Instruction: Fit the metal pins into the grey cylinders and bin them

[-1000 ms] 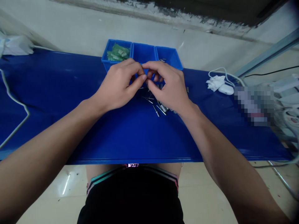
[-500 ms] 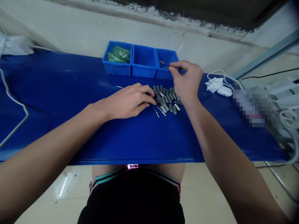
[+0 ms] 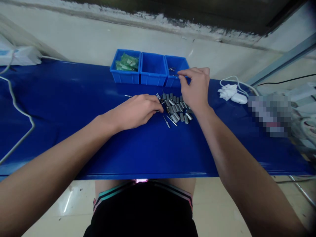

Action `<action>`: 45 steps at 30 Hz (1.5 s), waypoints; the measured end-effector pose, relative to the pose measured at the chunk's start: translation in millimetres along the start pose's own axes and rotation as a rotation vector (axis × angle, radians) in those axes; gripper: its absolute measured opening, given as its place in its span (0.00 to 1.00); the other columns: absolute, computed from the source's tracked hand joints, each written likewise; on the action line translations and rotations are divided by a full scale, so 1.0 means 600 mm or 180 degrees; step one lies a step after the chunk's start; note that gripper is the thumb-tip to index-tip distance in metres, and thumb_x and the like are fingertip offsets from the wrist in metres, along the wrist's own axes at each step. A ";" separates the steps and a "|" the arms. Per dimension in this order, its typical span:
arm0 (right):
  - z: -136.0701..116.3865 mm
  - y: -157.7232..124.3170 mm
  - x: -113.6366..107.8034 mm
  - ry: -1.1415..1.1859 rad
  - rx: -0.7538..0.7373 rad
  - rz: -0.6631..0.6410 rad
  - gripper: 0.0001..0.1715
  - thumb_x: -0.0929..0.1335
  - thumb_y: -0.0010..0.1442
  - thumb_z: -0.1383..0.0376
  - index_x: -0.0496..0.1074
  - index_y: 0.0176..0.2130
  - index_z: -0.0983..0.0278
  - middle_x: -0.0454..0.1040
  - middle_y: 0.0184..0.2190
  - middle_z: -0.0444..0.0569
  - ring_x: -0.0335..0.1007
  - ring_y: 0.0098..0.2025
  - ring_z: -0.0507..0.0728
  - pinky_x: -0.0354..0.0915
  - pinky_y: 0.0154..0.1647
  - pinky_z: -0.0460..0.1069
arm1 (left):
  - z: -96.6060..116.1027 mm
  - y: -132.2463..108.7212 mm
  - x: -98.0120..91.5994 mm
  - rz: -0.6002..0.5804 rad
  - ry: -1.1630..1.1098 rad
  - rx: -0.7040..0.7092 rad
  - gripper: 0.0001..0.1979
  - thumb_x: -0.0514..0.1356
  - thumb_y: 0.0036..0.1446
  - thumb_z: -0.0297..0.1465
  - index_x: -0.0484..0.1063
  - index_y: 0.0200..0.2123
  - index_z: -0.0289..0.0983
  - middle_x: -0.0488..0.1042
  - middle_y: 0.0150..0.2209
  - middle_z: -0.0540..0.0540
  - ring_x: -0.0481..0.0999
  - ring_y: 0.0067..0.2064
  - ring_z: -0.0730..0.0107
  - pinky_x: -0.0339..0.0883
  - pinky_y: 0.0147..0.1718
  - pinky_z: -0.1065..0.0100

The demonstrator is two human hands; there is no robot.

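Observation:
Grey metal hex standoffs (image 3: 176,108) lie in a loose pile on the blue table, with thin blind rivets (image 3: 167,121) along its left side. My left hand (image 3: 139,110) rests at the pile's left edge, fingertips drawn together; what they pinch, if anything, is hidden. Over the front rim of the right blue bin (image 3: 174,82), my right hand (image 3: 196,84) pinches a small, thin metal piece that looks like a blind rivet. A few similar rivets (image 3: 172,69) lie inside that bin.
Left of it stand a middle blue bin (image 3: 153,79) and a left bin (image 3: 125,78) holding green plastic packets (image 3: 127,62). Crumpled tissue (image 3: 227,92), a white case (image 3: 239,98) and cables lie to the right. A white cable (image 3: 18,107) runs along the left.
My left fingers have drawn closer together at the pile's edge. My right hand stays at the right bin, its fingers still pinched. The whole view has shifted slightly.

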State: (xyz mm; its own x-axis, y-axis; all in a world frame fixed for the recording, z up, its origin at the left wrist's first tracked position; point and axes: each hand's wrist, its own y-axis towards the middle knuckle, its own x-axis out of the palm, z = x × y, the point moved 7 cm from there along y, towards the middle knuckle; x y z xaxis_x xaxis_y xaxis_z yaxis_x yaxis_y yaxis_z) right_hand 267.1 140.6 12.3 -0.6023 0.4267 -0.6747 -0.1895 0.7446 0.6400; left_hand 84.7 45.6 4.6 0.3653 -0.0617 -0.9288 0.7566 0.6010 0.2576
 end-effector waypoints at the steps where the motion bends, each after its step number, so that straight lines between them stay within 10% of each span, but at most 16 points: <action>1: -0.001 0.000 0.001 -0.0017 -0.0011 -0.0028 0.22 0.63 0.72 0.47 0.79 0.49 0.56 0.81 0.47 0.58 0.65 0.60 0.75 0.61 0.61 0.74 | -0.001 0.000 -0.001 0.0020 -0.0035 -0.0020 0.18 0.52 0.69 0.23 0.81 0.52 0.38 0.80 0.52 0.41 0.81 0.51 0.56 0.75 0.53 0.56; 8: -0.049 -0.002 -0.024 0.0082 -0.0127 -0.0006 0.15 0.64 0.72 0.53 0.79 0.49 0.53 0.80 0.49 0.54 0.64 0.58 0.70 0.61 0.62 0.68 | -0.006 -0.003 -0.011 0.0096 0.0193 -0.0273 0.18 0.54 0.67 0.24 0.79 0.55 0.39 0.79 0.53 0.40 0.81 0.51 0.54 0.76 0.48 0.58; 20: -0.142 -0.054 0.037 0.0305 -0.0760 -0.1953 0.04 0.72 0.59 0.60 0.78 0.36 0.56 0.76 0.41 0.50 0.63 0.55 0.71 0.59 0.56 0.70 | -0.041 -0.014 -0.022 0.0053 0.0337 -0.0734 0.11 0.56 0.59 0.26 0.75 0.44 0.40 0.81 0.41 0.43 0.80 0.38 0.57 0.68 0.33 0.62; 45: -0.150 -0.056 0.050 0.0171 -0.0594 -0.1711 0.05 0.70 0.61 0.64 0.69 0.32 0.58 0.71 0.35 0.52 0.63 0.53 0.71 0.58 0.54 0.68 | -0.041 -0.013 -0.024 0.0241 0.0173 -0.0926 0.12 0.59 0.58 0.28 0.72 0.46 0.41 0.80 0.39 0.44 0.81 0.37 0.55 0.71 0.35 0.61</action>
State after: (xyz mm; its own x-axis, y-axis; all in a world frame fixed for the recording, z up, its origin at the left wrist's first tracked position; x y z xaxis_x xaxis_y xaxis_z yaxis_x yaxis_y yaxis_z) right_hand 185.9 82.2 3.7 -0.4209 -0.0175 -0.9070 -0.6111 0.7443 0.2692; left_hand 60.0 61.4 9.2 0.3793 0.0299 -0.9248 0.5383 0.8058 0.2469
